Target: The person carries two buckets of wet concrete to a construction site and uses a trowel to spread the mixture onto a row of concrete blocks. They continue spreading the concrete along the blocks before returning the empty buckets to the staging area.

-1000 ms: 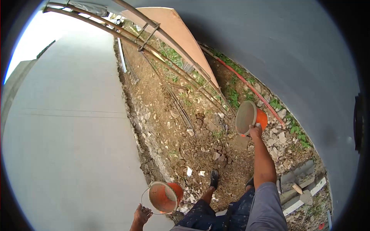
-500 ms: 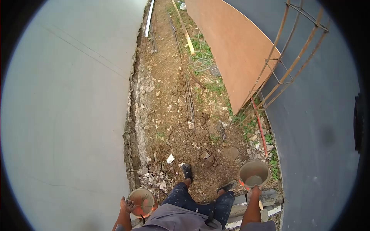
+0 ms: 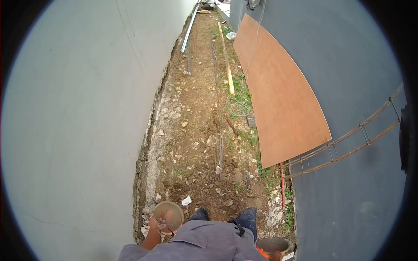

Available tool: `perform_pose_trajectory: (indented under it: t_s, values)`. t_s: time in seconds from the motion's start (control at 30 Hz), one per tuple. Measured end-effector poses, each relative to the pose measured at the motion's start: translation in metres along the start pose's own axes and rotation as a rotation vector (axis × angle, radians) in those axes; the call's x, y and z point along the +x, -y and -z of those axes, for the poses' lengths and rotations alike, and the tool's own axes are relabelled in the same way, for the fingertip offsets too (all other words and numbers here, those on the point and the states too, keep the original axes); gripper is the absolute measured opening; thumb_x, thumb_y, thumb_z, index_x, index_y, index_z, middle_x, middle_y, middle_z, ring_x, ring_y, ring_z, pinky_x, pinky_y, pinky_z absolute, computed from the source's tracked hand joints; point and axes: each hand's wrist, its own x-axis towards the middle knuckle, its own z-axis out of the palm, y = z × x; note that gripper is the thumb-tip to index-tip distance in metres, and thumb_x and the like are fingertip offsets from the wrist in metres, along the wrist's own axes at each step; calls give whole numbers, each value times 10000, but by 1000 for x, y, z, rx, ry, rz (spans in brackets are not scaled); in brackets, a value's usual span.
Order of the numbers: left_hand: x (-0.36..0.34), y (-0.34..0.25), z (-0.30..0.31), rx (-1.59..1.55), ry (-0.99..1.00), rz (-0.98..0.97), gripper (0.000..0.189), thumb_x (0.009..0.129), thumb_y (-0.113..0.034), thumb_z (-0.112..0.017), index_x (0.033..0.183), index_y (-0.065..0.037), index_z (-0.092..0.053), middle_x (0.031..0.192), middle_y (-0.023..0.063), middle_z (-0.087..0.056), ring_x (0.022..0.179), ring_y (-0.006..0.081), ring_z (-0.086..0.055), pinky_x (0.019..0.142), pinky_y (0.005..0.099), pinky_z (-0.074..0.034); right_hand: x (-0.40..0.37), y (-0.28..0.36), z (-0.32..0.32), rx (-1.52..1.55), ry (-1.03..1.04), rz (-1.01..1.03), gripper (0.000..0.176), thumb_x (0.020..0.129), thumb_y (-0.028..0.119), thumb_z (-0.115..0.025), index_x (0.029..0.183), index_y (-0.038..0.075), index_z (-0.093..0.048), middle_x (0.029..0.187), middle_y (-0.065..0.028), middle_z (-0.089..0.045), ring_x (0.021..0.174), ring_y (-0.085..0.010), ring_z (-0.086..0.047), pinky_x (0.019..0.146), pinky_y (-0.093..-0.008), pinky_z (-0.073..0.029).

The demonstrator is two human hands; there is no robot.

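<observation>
On the left, my left hand (image 3: 155,225) grips the edge of a round bucket (image 3: 171,212), orange outside and coated with grey, cement-like residue inside. This bucket is tipped so its inside faces me. Low in the view, my right hand (image 3: 276,256) is closed at the near side of a second orange bucket (image 3: 273,244), also grey inside. The hand is partly cut off by the frame edge, so its exact hold is hidden. Both buckets hang at my sides, above the rubble ground.
A pale wall (image 3: 87,130) runs along the left and a dark grey wall (image 3: 344,200) along the right. Between them lies a dirt path (image 3: 196,130) with stones, long rods, a yellowish plank (image 3: 228,69) and coiled hose (image 3: 238,106). A plywood sheet (image 3: 278,100) and rebar frame (image 3: 339,150) lean right.
My view has tilted up, showing more of the path ahead. The left bucket now appears higher and further right; the right bucket sits lower and closer to my body.
</observation>
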Motion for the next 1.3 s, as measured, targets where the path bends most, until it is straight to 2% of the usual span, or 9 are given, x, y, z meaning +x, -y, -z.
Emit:
perform_pose_trajectory:
  t_s: [0.1, 0.2, 0.43, 0.53, 0.57, 0.7, 0.97, 1.03, 1.3]
  values:
    - [18, -40, -39, 16, 20, -76, 444, 886, -506, -379, 1142, -147, -433, 772, 27, -480, 754, 208, -494, 907, 461, -336, -39, 62, 26, -213, 17, 46, 517, 607, 391, -777, 996, 97, -606, 938, -27, -641, 703, -148, -590, 647, -343, -520]
    - [3, -87, -80, 30, 35, -102, 395, 868, -500, -436, 1057, -155, -474, 687, -5, -483, 672, 184, -483, 802, 393, -364, -85, 149, 68, 1488, 77, -396, 264, 797, 199, -613, 974, 13, -550, 823, -95, -554, 713, -213, -533, 606, -392, -487]
    - [40, -160, -123, 24, -29, -146, 463, 905, -464, -412, 1216, -121, -423, 682, 1, -485, 672, 164, -492, 771, 369, -372, -63, 344, 135, 1460, 147, -109, 166, 845, 100, -511, 967, -12, -517, 810, -144, -509, 614, -220, -473, 494, -370, -443]
    - [45, -172, -124, -2, -103, -151, 445, 909, -469, -397, 1145, -94, -447, 738, 21, -500, 665, 175, -484, 742, 395, -389, -59, 453, 186, 1099, 205, -61, 85, 848, 80, -506, 866, 14, -556, 725, -104, -525, 613, -236, -504, 551, -374, -471]
    - [54, -171, -119, -34, -97, -154, 435, 905, -487, -389, 1085, -97, -456, 722, 5, -495, 647, 167, -471, 726, 405, -393, -52, 490, 196, 1074, 145, 0, 111, 853, 108, -521, 807, 8, -536, 609, -84, -472, 499, -206, -444, 480, -348, -419]
    - [32, -200, -140, -10, -236, -24, 411, 899, -487, -399, 1050, -108, -455, 715, -4, -490, 638, 162, -463, 755, 400, -386, -51, 619, 264, 953, 82, -1, 172, 780, 48, -541, 898, -77, -542, 685, -163, -572, 497, -216, -537, 406, -372, -368]
    - [39, -328, -280, 20, -133, -105, 400, 897, -483, -404, 1043, -114, -454, 714, -4, -490, 646, 164, -469, 767, 402, -383, -31, 813, 404, 1157, 125, 262, 180, 862, 124, -490, 959, -20, -538, 843, -112, -559, 655, -208, -549, 506, -355, -411]
    - [47, -344, -319, 15, -108, -100, 397, 896, -482, -405, 1041, -115, -454, 714, -4, -490, 648, 165, -470, 771, 402, -383, -53, 849, 434, 1218, 123, 288, 241, 871, 135, -482, 1048, -25, -517, 988, -120, -564, 833, -248, -586, 581, -372, -444]
    - [105, -441, -504, -5, -7, -64, 386, 895, -479, -410, 1033, -121, -453, 714, -4, -490, 657, 167, -476, 783, 403, -380, 1, 956, 480, 1280, 100, 183, 265, 859, 129, -480, 1052, -50, -513, 990, -162, -565, 812, -291, -605, 517, -410, -465]
